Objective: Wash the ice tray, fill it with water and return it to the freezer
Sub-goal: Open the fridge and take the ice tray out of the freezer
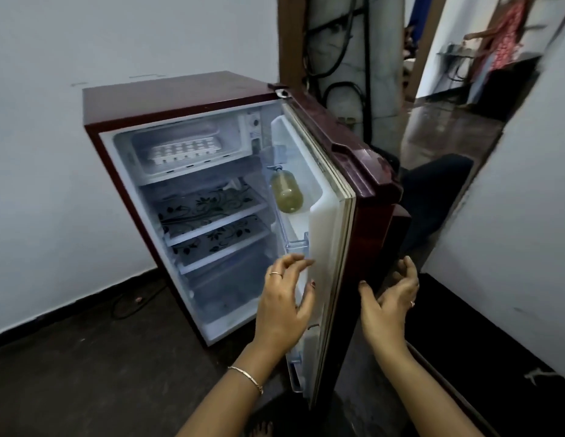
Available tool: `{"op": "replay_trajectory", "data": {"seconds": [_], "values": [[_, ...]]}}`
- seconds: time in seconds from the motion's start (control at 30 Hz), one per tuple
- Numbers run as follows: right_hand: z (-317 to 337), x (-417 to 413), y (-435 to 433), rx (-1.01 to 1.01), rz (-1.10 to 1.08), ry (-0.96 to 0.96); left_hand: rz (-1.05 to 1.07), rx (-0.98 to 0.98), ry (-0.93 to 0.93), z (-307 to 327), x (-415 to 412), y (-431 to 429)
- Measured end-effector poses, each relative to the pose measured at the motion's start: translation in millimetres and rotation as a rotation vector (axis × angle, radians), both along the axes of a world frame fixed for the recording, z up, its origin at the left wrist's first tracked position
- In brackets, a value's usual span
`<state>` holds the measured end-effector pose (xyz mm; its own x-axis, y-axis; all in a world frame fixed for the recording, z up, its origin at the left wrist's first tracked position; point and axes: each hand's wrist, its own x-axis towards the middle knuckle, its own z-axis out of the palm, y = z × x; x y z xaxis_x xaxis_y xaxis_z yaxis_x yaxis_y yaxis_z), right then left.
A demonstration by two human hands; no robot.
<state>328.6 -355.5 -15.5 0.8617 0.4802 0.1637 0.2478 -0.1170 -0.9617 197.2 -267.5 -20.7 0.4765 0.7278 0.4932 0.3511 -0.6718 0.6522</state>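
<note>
Left hand (282,305): released, fingers spread and loosely bent, grasping nothing; it hovers at the inner side of the door, thumb tip just beside the white lining, and I cannot tell whether it touches.
Right hand (386,305): released too, palm turned toward the outer side of the door, fingers gently curved around nothing; the thumb is near the door's edge, and I cannot tell whether it touches.
Thin silver ring (275,273): on a left finger.
Slim metal bracelet (246,378): around the left wrist.
Glossy maroon fridge door (363,190): swung wide open, standing between the two hands.
White moulded door shelf (317,187): holds a clear plastic bottle of yellowish liquid (286,192), leaning with its cap up.
White plastic ice tray (185,149): flat, rectangular, with rows of small square cells and a scalloped rim; whether the cells hold water or ice cannot be told.
Tray's place: inside the white freezer compartment (123,146) at the top of the cabinet, lying level on its floor, well apart from both hands.
Small maroon fridge cabinet (167,93): stands on the dark floor (85,373) against a pale wall.
Clear shelves with black floral mats (208,205): stacked below the freezer.
Control panel with dial (255,123): right of the freezer; the sticker beneath it is too small to read.
Black cable (132,305): lies on the floor left of the cabinet.
</note>
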Motion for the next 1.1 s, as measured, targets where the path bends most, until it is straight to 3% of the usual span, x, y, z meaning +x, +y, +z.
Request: {"op": "replay_trajectory", "data": {"seconds": [0.1, 0.27, 0.4, 0.7, 0.83, 0.97, 1.1], "values": [[-6, 9, -10, -0.020, 0.001, -0.010, 0.028, 0.084, 0.044, 6, 19, 4], [-9, 40, -11, -0.026, -0.032, 0.007, -0.115, 0.205, 0.421, 6, 53, 23], [-1, 71, -7, -0.072, -0.102, 0.017, -0.170, 0.327, 0.522, 8, 79, 33], [4, 115, -8, -0.112, -0.183, -0.010, -0.220, 0.386, 0.558, 14, 118, 28], [2, 78, -4, -0.018, -0.213, -0.253, -0.268, 0.359, 0.550, 14, 117, 29], [-8, 35, 4, 0.027, -0.025, -0.470, -0.204, 0.240, 0.478, 12, 100, 32], [-9, 11, 31, 0.017, 0.264, -0.444, -0.058, 0.053, 0.329, 9, 69, 47]]}}
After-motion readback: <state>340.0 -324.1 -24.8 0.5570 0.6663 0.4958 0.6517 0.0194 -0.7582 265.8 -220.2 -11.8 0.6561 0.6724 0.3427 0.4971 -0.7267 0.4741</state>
